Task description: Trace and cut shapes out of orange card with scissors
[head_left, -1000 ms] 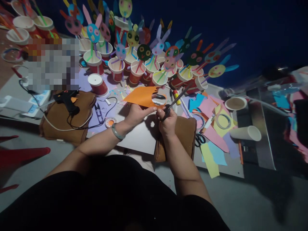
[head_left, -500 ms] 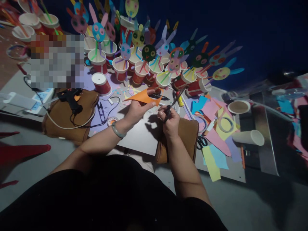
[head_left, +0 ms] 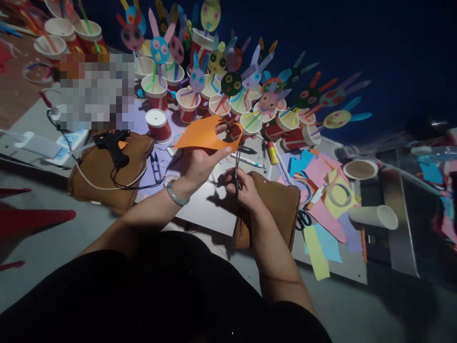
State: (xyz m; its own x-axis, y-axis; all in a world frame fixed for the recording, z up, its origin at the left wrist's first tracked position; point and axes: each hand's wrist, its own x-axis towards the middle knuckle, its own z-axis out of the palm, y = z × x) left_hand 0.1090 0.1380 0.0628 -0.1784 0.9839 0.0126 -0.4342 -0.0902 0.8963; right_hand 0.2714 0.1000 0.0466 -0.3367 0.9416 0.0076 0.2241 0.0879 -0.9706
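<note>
Beyond the left grip [head_left: 200, 169] pinching orange paper [head_left: 200, 136] and right grip [head_left: 247, 189] curled round scissors [head_left: 236, 175], red cups [head_left: 156, 102] hold long-eared figures [head_left: 160, 50].

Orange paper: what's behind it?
Through the opening in the orange paper, fingers of the left hand partly show. Whatever else lies behind its solid part is covered and can't be told.
</note>
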